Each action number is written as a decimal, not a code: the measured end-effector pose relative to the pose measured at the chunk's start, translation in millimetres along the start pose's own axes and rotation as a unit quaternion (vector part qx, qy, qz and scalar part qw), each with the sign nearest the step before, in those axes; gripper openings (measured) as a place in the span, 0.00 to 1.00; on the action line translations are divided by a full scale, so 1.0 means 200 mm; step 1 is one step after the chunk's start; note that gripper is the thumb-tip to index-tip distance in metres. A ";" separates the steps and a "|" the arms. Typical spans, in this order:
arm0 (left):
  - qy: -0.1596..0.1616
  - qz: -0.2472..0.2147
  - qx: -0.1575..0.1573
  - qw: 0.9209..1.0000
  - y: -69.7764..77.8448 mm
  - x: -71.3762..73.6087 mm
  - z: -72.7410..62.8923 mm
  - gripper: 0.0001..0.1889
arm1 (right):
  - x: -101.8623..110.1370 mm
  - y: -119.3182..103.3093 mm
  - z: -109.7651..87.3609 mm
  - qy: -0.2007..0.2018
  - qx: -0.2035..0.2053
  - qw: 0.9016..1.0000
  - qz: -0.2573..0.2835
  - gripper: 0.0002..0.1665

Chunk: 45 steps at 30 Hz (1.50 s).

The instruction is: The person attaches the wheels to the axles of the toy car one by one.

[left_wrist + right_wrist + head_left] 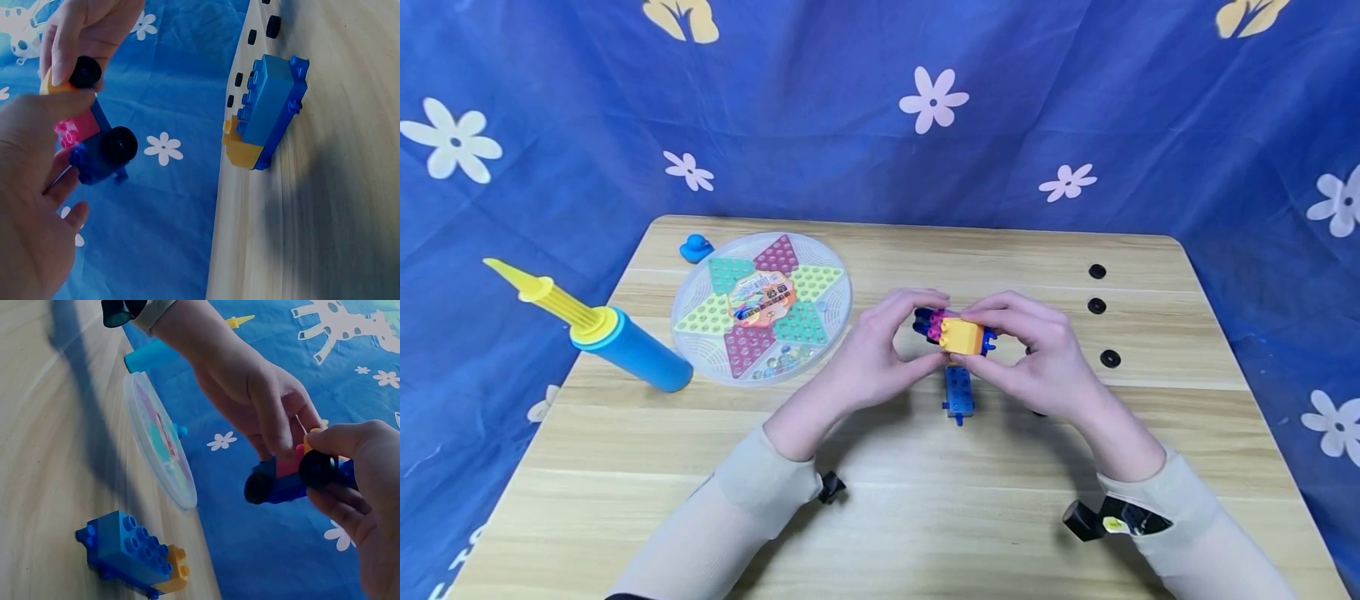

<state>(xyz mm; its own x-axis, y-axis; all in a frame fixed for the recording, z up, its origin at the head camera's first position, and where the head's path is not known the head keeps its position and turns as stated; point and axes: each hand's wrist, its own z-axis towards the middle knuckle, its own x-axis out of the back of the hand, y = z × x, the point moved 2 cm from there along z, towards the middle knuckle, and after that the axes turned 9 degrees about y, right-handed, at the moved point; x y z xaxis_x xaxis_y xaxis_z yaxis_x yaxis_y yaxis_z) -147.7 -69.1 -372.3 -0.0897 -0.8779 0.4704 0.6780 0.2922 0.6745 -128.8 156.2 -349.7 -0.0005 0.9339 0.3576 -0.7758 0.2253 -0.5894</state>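
Up off the table, a toy building-block car (pixel 961 335) is held between both hands. It has a yellow brick (pixel 962 337) and a pink brick (pixel 81 129) on a dark blue base with black wheels (pixel 119 144). My left hand (pixel 880 346) grips the pink-brick end, thumb and fingers around it. My right hand (pixel 1037 354) pinches the yellow-brick end, its thumb close to a wheel (pixel 318 469). Just below the hands, a second block car (pixel 958 392), blue bricks with a yellow one at its far end, rests on the table with no wheels showing on it.
Several loose black wheels (pixel 1097 306) lie to the right, some partly hidden by the right hand. On the left are a round Chinese checkers board (pixel 835 308), a blue rubber duck (pixel 696 248) and a blue-and-yellow hand pump (pixel 636 354). A blue flowered cloth (pixel 850 150) surrounds the table.
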 end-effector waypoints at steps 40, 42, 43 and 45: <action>0.110 -0.306 0.365 0.873 -0.01 -0.05 0.01 0.24 | -0.05 0.02 -0.11 0.053 0.134 0.989 0.014 0.22; 0.111 -0.304 0.360 0.875 -0.01 -0.05 0.01 0.24 | -0.03 0.02 -0.10 0.069 0.131 0.989 0.013 0.23; 0.111 -0.302 0.359 0.876 -0.01 -0.04 0.01 0.24 | -0.02 0.02 -0.10 0.076 0.128 0.989 0.011 0.23; 0.110 -0.301 0.358 0.877 -0.01 -0.04 0.00 0.24 | 0.00 0.02 -0.09 0.088 0.122 0.989 0.007 0.24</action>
<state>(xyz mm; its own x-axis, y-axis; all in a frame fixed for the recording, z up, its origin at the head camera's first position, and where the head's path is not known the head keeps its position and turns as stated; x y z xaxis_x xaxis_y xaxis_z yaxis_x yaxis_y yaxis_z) -149.1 -61.9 -377.6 -0.0781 -0.9839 -0.1608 -0.0836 -0.1543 0.9845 -119.9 162.6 -365.2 0.0798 0.9752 0.2066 -0.9057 0.1575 -0.3935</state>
